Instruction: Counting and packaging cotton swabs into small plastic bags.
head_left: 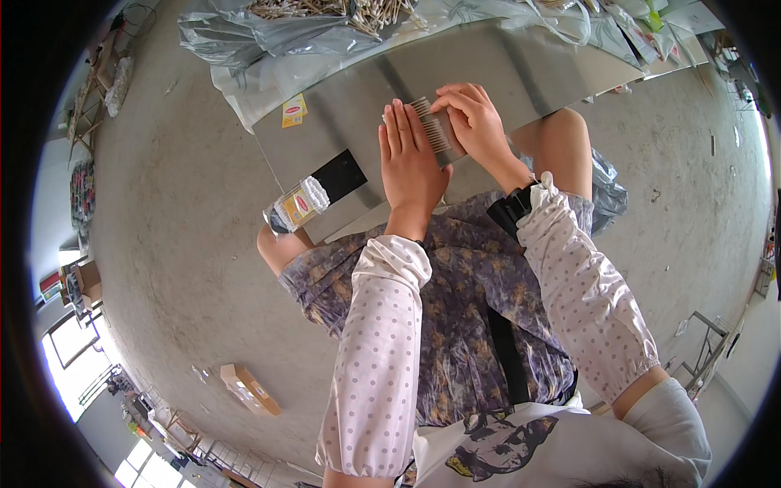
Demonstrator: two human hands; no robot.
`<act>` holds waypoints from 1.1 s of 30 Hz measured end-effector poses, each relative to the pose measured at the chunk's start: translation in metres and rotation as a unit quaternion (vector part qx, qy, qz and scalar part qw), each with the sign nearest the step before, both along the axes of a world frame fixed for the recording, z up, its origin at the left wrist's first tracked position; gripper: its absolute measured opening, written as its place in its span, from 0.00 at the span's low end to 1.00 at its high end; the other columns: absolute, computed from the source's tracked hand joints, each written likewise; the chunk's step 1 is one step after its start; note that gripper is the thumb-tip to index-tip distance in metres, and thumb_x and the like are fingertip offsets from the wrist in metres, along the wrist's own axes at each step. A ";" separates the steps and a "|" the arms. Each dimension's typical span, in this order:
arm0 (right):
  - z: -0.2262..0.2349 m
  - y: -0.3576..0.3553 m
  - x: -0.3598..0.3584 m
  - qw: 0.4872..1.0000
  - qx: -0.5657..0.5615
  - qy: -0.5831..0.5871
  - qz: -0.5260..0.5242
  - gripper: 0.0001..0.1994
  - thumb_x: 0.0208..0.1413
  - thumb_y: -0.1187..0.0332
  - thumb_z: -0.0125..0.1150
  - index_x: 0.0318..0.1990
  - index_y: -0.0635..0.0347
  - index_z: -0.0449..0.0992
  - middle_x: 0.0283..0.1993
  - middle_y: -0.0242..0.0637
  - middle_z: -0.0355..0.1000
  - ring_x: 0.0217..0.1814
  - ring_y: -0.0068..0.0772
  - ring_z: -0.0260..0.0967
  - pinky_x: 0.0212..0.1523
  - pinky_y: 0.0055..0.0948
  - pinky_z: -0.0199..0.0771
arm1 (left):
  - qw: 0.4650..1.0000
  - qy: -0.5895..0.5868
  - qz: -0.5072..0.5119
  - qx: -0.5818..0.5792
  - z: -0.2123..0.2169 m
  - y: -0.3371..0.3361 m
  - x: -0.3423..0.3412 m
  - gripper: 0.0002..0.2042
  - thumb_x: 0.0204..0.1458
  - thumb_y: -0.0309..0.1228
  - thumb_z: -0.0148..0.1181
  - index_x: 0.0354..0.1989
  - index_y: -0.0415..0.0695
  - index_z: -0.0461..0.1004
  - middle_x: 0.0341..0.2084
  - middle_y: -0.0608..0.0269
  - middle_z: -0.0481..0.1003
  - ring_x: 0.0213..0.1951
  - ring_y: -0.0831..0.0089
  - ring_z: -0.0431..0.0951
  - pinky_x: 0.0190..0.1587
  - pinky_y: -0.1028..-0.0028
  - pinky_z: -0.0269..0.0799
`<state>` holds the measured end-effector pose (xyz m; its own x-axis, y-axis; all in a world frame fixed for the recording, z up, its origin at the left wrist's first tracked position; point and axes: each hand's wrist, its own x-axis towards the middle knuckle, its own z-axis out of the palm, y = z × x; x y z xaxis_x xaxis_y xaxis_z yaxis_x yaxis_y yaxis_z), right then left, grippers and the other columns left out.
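A row of thin swab sticks [436, 134] lies side by side on the grey metal tabletop [496, 73], between my two hands. My left hand [408, 159] is stretched out flat, palm down, its fingers together along the row's left side and covering part of it. At the row's right side is my right hand [480, 126], its fingers bent, the index fingertip at the sticks and the thumb apart from it. Nothing shows held in either hand. To the left, a clear bag of white-tipped swabs with a yellow label [299, 203] lies against a black rectangular piece [341, 178].
A small yellow card [294, 111] rests on the tabletop at the left. Along the far edge, a heap of loose swabs [378, 15] sits on grey plastic sheeting [244, 39]. A cardboard box [249, 390] is on the floor; a grey plastic bag [608, 193] is beside my right leg.
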<state>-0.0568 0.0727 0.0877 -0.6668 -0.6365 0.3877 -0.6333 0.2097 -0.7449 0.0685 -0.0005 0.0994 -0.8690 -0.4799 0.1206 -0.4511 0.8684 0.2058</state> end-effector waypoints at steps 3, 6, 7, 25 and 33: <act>-0.003 0.000 -0.001 1.000 0.005 0.022 0.004 0.11 0.51 0.81 0.55 0.34 0.52 0.81 0.46 0.32 0.75 0.53 0.40 0.70 0.53 0.37 0.72 | 1.000 0.005 -0.001 0.003 0.000 0.000 0.000 0.55 0.35 0.42 0.76 0.69 0.31 0.49 0.70 0.39 0.51 0.73 0.51 0.49 0.73 0.58 0.47; -0.003 0.000 -0.001 0.999 0.009 0.032 0.004 0.10 0.51 0.80 0.56 0.33 0.52 0.81 0.46 0.31 0.75 0.53 0.40 0.70 0.53 0.37 0.72 | 1.000 0.007 -0.001 0.003 -0.001 0.000 0.000 0.55 0.35 0.42 0.76 0.69 0.30 0.49 0.70 0.39 0.51 0.73 0.50 0.49 0.73 0.58 0.48; -0.002 0.000 -0.001 0.999 0.010 0.032 0.004 0.10 0.51 0.80 0.56 0.33 0.52 0.81 0.46 0.31 0.75 0.52 0.40 0.70 0.53 0.37 0.72 | 1.000 0.007 -0.002 0.002 -0.001 0.000 0.000 0.55 0.35 0.42 0.76 0.69 0.30 0.49 0.70 0.39 0.51 0.73 0.50 0.49 0.73 0.58 0.48; 0.001 -0.016 -0.004 0.997 0.054 0.032 0.035 0.07 0.52 0.72 0.64 0.37 0.49 0.83 0.50 0.29 0.74 0.55 0.39 0.67 0.58 0.38 0.68 | 1.000 0.000 -0.012 -0.010 -0.002 -0.002 0.003 0.58 0.33 0.45 0.78 0.70 0.29 0.48 0.70 0.38 0.50 0.73 0.50 0.49 0.72 0.58 0.48; 0.002 -0.035 -0.044 0.991 0.093 0.095 -0.031 0.05 0.51 0.67 0.66 0.36 0.49 0.84 0.48 0.31 0.75 0.55 0.42 0.67 0.58 0.38 0.67 | 1.000 0.017 -0.007 0.013 -0.003 0.000 0.000 0.58 0.34 0.45 0.77 0.70 0.29 0.47 0.71 0.38 0.49 0.73 0.51 0.47 0.73 0.57 0.45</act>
<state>-0.1012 0.0379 0.0893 -0.6329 -0.6687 0.3903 -0.7400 0.3742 -0.5589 0.0688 -0.0006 0.0967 -0.8715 -0.4707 0.1375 -0.4308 0.8689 0.2437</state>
